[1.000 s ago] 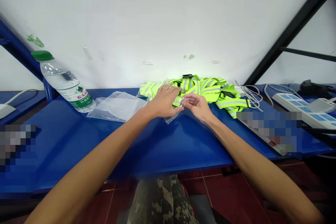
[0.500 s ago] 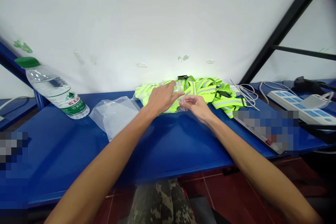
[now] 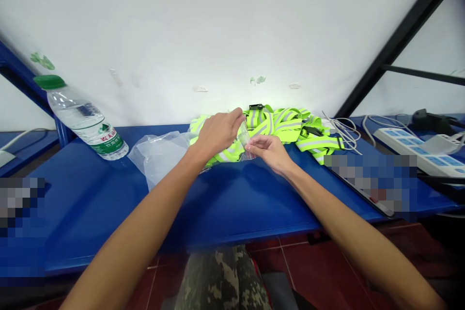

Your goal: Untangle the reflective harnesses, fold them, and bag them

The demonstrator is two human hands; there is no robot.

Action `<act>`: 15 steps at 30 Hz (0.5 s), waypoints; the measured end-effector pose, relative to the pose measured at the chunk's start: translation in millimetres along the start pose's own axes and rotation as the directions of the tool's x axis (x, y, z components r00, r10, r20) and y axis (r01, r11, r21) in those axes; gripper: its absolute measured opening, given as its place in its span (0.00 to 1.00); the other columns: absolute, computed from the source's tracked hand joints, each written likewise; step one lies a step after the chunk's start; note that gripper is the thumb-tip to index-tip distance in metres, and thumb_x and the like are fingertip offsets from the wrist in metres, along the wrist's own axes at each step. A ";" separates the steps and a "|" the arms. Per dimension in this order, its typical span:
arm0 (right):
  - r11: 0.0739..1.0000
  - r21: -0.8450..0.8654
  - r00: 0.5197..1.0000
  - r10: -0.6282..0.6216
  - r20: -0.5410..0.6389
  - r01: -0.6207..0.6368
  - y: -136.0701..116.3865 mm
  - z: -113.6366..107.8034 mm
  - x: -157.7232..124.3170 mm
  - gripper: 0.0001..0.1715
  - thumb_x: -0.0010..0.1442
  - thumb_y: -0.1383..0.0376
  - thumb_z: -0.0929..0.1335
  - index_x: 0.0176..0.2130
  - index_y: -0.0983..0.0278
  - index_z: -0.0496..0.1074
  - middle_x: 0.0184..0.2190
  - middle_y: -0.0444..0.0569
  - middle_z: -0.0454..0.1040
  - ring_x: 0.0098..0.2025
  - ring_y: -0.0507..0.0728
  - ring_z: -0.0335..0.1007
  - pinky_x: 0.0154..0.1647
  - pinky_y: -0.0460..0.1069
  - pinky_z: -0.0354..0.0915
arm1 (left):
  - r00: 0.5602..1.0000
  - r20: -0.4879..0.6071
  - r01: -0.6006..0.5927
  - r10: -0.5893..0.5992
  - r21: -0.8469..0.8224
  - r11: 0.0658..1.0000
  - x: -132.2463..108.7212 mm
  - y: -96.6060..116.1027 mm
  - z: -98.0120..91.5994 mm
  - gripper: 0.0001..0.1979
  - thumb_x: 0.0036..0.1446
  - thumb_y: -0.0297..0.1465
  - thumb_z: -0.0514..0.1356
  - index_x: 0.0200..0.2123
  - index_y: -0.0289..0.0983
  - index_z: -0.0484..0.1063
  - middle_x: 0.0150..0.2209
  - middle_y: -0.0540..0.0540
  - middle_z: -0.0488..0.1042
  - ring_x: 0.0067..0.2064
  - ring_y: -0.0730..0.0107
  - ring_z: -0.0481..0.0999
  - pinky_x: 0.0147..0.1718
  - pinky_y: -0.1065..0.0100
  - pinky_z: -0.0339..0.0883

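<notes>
Being pinched between the narrowed fingers of the left hand (image 3: 218, 134) and right hand (image 3: 269, 154), a clear plastic bag (image 3: 244, 135) is held above fluorescent yellow reflective vests (image 3: 279, 123) on the blue metal bench (image 3: 232, 198).

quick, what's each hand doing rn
left hand: closed, pinching the upper edge of a small clear plastic bag
right hand: closed, fingertips pinching the same bag lower down
</notes>
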State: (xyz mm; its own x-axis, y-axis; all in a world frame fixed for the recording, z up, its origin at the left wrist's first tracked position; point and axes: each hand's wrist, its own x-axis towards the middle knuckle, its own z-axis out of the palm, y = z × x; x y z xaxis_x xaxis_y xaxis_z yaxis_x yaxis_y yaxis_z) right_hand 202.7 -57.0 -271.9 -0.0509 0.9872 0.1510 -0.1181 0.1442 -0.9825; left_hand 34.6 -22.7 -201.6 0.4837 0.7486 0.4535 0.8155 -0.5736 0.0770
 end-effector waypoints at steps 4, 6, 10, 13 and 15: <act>0.998 -0.055 0.999 0.035 -0.004 -0.035 5.0 0.3 1.8 0.22 0.35 0.54 0.80 0.25 0.65 0.74 0.22 0.44 0.74 0.23 0.51 0.68 0.27 0.48 0.66 | 0.998 -0.032 0.062 -0.062 0.005 0.998 -5.4 -2.4 15.6 0.22 0.70 0.44 0.40 0.46 0.42 0.69 0.33 0.44 0.77 0.36 0.57 0.76 0.31 0.65 0.57; 0.997 -0.059 0.998 0.058 0.006 -0.057 8.6 -0.4 2.7 0.22 0.35 0.55 0.80 0.25 0.65 0.74 0.22 0.44 0.74 0.23 0.51 0.67 0.27 0.48 0.67 | 0.998 -0.038 0.046 -0.048 -0.044 0.998 -6.6 -4.3 20.9 0.21 0.70 0.44 0.40 0.45 0.41 0.69 0.35 0.45 0.78 0.38 0.58 0.77 0.32 0.65 0.58; 0.994 -0.082 0.997 0.075 -0.004 -0.075 14.2 -2.4 4.3 0.22 0.35 0.58 0.80 0.29 0.65 0.74 0.23 0.43 0.73 0.24 0.51 0.68 0.26 0.49 0.68 | 1.000 -0.005 0.004 -0.005 -0.177 0.984 -7.7 -7.3 27.2 0.20 0.70 0.42 0.43 0.43 0.40 0.70 0.38 0.45 0.78 0.39 0.59 0.77 0.34 0.65 0.61; 0.993 -0.117 0.999 0.005 -0.052 -0.011 14.5 -3.2 5.5 0.23 0.35 0.61 0.80 0.32 0.65 0.74 0.26 0.44 0.74 0.27 0.52 0.70 0.30 0.49 0.69 | 1.000 -0.002 0.011 -0.011 -0.204 0.979 -8.5 -5.8 30.7 0.16 0.69 0.41 0.46 0.44 0.41 0.70 0.38 0.47 0.79 0.39 0.59 0.78 0.35 0.65 0.61; 0.989 -0.146 0.998 -0.034 -0.062 0.024 13.4 -3.4 6.2 0.22 0.35 0.63 0.80 0.32 0.65 0.75 0.26 0.45 0.75 0.29 0.52 0.70 0.35 0.49 0.70 | 1.000 -0.004 0.014 -0.015 -0.169 0.986 -9.2 -3.2 32.2 0.16 0.69 0.41 0.46 0.46 0.41 0.70 0.36 0.47 0.79 0.38 0.59 0.78 0.34 0.65 0.61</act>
State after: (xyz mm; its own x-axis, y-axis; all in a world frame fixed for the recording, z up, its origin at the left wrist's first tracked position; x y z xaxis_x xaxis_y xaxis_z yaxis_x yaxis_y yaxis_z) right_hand 204.1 -48.8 -284.5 0.0145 0.9841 0.1769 0.0265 0.1765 -0.9839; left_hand 37.7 -17.0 -234.6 0.4704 0.7558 0.4556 0.7570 -0.6109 0.2319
